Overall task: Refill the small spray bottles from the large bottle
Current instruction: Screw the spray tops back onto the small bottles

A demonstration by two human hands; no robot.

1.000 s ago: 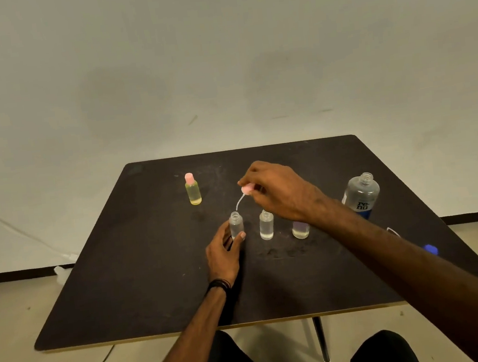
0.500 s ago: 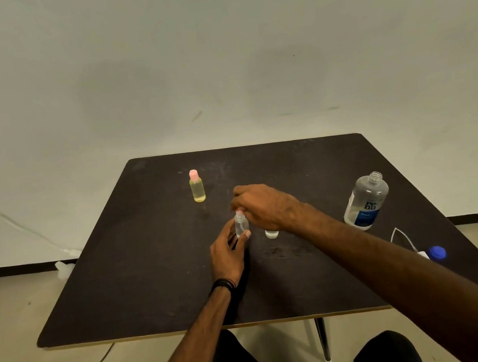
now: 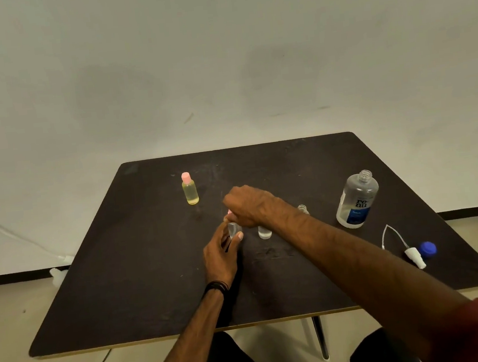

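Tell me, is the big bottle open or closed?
Open. The big bottle stands upright with bare threads at its neck and no cap on, and a blue cap lies apart on the table.

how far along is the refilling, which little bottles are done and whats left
Looks done: the yellow bottle stands capped. In hand: left hand holds a clear small bottle while right hand fits its pink spray top. Left: two small bottles, one by the right forearm and one behind it, seemingly uncapped; a white spray top lies loose; the large bottle stands open.

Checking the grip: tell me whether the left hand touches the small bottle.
Touching. The head view shows the left hand with thumb and fingers wrapped around the small bottle.
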